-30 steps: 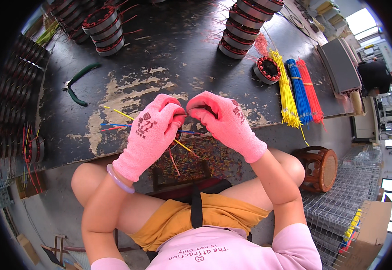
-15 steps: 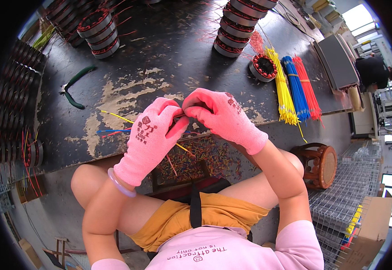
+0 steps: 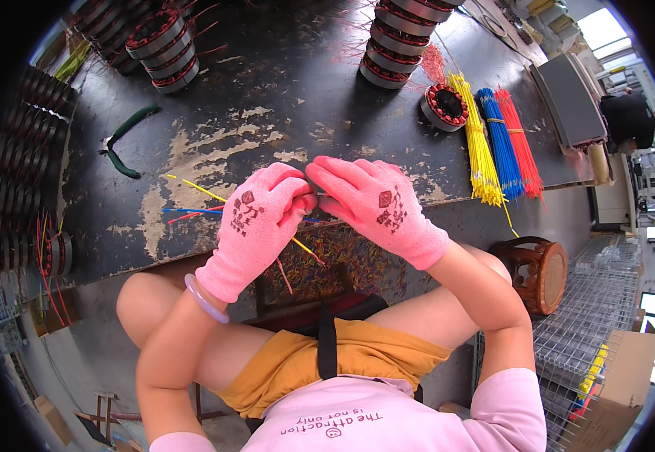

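Both my hands wear pink knitted gloves with dark print and meet at the table's near edge. My left hand [image 3: 260,226] is closed, its thumb and index finger pinching thin coloured wires. A yellow wire [image 3: 205,190], a blue wire [image 3: 184,211] and a red wire run out to its left; a yellow end and a pinkish strand [image 3: 285,276] hang below it. My right hand [image 3: 380,205], back upward, presses its fingertips together against the left fingertips. A thin strand seems to show between them; what the right fingers pinch is mostly hidden.
Green-handled pliers [image 3: 122,143] lie left on the worn black table [image 3: 290,98]. Stator stacks [image 3: 168,51] stand behind. To the right are a single stator [image 3: 444,107] and yellow [image 3: 478,143], blue [image 3: 499,143] and red wire bundles [image 3: 519,143]. Wire scraps [image 3: 320,264] fill a tray below.
My right hand has rolled over from a curled grip, so its back faces up and its fingers reach to the left fingertips. The left hand stays closed on the wires.
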{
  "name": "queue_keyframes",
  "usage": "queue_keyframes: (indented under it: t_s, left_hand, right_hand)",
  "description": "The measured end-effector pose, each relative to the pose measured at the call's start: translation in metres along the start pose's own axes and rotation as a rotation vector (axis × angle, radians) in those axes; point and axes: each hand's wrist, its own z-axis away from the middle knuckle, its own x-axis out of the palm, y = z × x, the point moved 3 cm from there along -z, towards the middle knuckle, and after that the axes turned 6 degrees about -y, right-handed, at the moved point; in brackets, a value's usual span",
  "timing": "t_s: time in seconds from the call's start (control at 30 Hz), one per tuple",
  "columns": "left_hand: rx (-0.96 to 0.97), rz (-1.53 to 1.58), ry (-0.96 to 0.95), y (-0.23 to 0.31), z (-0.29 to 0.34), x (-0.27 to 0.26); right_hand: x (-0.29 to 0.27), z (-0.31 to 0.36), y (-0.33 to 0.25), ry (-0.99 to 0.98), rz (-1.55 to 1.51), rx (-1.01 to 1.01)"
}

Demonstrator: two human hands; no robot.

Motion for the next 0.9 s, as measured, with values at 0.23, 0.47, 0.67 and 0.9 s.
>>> queue_keyframes:
  t_s: [0.23,0.47,0.67,0.9]
  left_hand:
    - [-0.004,0.042,-0.032,-0.003,0.0,0.001]
    - [-0.03,0.049,-0.041,-0.003,0.0,0.001]
    - [-0.008,0.035,-0.032,-0.003,-0.001,0.0]
    - [-0.025,0.057,-0.02,-0.003,0.0,0.002]
  right_hand:
    - [0.018,-0.004,0.021,-0.642,-1.419,0.721]
    - [0.0,-0.001,0.01,-0.066,-0.184,-0.014]
    - [0.02,-0.003,0.021,-0.303,-0.988,0.563]
    - [-0.004,0.004,0.008,0.064,-0.081,0.045]
